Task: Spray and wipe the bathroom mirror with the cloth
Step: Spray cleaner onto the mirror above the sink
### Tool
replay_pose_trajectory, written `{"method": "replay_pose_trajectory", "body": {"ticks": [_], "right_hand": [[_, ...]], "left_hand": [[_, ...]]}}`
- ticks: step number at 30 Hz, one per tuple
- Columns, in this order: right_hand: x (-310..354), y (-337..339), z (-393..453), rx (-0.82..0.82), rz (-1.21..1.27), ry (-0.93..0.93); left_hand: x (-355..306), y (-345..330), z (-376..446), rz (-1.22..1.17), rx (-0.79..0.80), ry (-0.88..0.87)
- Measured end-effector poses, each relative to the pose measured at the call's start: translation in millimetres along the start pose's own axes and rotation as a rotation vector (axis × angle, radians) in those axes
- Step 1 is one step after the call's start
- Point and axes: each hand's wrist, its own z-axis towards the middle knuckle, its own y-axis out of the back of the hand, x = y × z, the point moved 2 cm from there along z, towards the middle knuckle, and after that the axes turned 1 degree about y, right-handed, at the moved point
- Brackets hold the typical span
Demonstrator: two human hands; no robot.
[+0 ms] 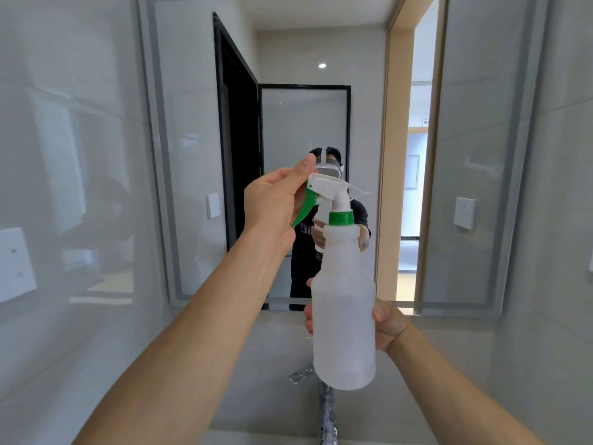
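1. One translucent white spray bottle (344, 316) is held upright in front of the bathroom mirror (301, 123), its base hanging above the one metal tap (325, 409) at the bottom of the view.
2. The bottle has one green collar (341, 218) at the neck, one white spray head (327, 184) and one green trigger (305, 207), with the nozzle end turned to the left.
3. The right hand (386, 326) grasps the bottle's body from the right, with the thumb lying on the near face and fingertips showing round the far left edge.
4. The left hand (272, 200) is at the spray head, with the thumb raised beside the white top; the other fingers are hidden behind the hand, so it seems to pinch the nozzle end, though I cannot tell for sure.
5. Both forearms are bare and reach up from the lower corners.
6. The mirror has one frosted border strip and reflects one person in a dark shirt holding the bottle, one black-framed door and one lit ceiling spot.
7. Three white wall plates show on the grey tiles: one (14, 264) at far left, one (464, 212) right of the mirror, one (212, 205) reflected in the glass.
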Motion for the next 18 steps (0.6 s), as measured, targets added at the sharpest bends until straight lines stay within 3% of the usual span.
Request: {"method": "replay_pose_trajectory", "body": {"ticks": [7, 18], "right_hand": [[6.0, 0.8, 2.6, 0.014, 0.045, 0.005], [19.0, -4.3, 9.4, 0.025, 0.012, 0.017]], "left_hand": [[4.8, 3.7, -6.4, -0.030, 0.126, 0.041], [-12.0, -0.3, -4.8, -0.060, 0.039, 0.011]]}}
